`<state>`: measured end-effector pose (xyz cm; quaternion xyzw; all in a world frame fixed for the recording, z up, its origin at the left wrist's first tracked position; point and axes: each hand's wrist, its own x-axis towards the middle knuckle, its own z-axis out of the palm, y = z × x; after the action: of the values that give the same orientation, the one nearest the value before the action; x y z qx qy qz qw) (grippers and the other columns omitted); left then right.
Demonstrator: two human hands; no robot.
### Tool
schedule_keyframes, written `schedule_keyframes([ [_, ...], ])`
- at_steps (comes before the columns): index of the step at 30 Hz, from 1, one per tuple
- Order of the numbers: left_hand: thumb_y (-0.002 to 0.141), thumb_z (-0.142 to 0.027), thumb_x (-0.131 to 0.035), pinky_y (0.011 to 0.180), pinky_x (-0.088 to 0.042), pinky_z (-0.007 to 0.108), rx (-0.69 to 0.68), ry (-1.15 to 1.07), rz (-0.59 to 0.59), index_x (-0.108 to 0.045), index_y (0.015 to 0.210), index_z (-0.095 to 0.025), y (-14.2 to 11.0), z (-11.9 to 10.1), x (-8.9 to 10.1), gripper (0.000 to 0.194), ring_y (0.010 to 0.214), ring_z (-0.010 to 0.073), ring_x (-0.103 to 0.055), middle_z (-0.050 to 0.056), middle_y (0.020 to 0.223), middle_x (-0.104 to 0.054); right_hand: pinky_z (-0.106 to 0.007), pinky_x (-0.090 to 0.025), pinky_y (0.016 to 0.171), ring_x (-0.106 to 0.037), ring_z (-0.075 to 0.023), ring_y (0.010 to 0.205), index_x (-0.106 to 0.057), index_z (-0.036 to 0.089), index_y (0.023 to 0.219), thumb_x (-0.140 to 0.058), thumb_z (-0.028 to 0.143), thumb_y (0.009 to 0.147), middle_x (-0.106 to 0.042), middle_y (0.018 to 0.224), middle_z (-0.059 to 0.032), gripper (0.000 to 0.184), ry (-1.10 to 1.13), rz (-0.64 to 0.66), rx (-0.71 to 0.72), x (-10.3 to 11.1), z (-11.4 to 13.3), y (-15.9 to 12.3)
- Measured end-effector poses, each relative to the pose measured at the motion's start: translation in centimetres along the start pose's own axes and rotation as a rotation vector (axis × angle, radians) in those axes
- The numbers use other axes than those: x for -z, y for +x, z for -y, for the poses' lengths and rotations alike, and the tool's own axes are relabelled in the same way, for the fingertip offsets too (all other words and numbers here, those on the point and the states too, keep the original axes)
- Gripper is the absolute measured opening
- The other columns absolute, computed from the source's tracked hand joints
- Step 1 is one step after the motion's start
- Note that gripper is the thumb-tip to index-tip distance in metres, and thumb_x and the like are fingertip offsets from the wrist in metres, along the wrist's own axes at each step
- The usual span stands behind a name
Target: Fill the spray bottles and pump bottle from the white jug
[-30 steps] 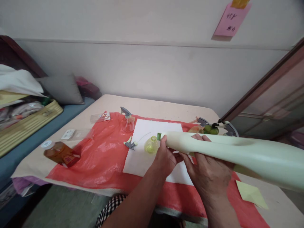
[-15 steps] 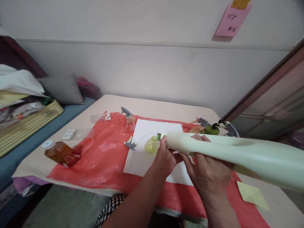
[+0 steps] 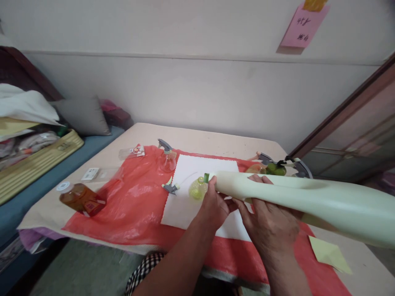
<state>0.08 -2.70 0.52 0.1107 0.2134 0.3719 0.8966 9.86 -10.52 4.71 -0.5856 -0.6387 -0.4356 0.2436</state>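
Observation:
A long, smooth, pale-green tapered object runs across to the right edge, wide there and narrow at its left end. My left hand grips the narrow end from below, its thumb up at the tip. Farther along, my right hand is wrapped round the underside, with some fingertips showing over the top. Just left of the tip stands a small yellowish clear spray bottle without its head, on a white sheet. Its neck is close to a small green piece by the tip. A grey spray head with a thin tube lies to the left.
A red plastic sheet covers much of the table. On it stand a clear spray bottle and, behind the pale-green object, a green spray bottle. An amber drink bottle lies left. Yellow paper is front right.
The view has shifted very slightly. Both hands keep their hold on the pale-green object, and nothing on the table has visibly moved.

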Motion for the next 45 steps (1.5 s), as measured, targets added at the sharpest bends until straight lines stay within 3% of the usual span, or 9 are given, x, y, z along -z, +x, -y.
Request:
schedule_keyframes([
  [9, 0.094, -0.061, -0.043, 0.068, -0.056, 0.030, 0.001, -0.012, -0.020, -0.064, 0.125, -0.019, 0.06, -0.01, 0.06, 0.057, 0.084, 0.0202, -0.065, 0.011, 0.120, -0.065, -0.044, -0.048, 0.102, -0.069, -0.0321, 0.113, -0.056, 0.006, 0.135, -0.072, 0.032, 0.089, -0.070, 0.124, -0.0181, 0.055, 0.011, 0.000, 0.021, -0.19, -0.03, -0.20],
  [25, 0.094, -0.061, -0.045, 0.067, -0.058, 0.031, -0.004, -0.017, -0.026, -0.065, 0.122, -0.019, 0.15, 0.00, 0.12, 0.054, 0.081, 0.0198, -0.065, 0.010, 0.114, -0.067, -0.045, -0.047, 0.103, -0.068, -0.0327, 0.114, -0.055, 0.007, 0.139, -0.070, 0.032, 0.091, -0.069, 0.126, -0.0177, 0.056, 0.025, 0.017, 0.005, -0.48, -0.05, -0.36],
  [45, 0.092, -0.061, -0.048, 0.078, -0.059, 0.034, -0.011, -0.018, -0.016, -0.064, 0.125, -0.017, 0.25, 0.17, 0.21, 0.057, 0.087, 0.0219, -0.066, 0.013, 0.120, -0.066, -0.042, -0.048, 0.102, -0.068, -0.0311, 0.114, -0.055, 0.007, 0.137, -0.071, 0.032, 0.089, -0.070, 0.124, -0.0177, 0.056, 0.008, 0.020, 0.007, -0.52, -0.17, -0.49],
])
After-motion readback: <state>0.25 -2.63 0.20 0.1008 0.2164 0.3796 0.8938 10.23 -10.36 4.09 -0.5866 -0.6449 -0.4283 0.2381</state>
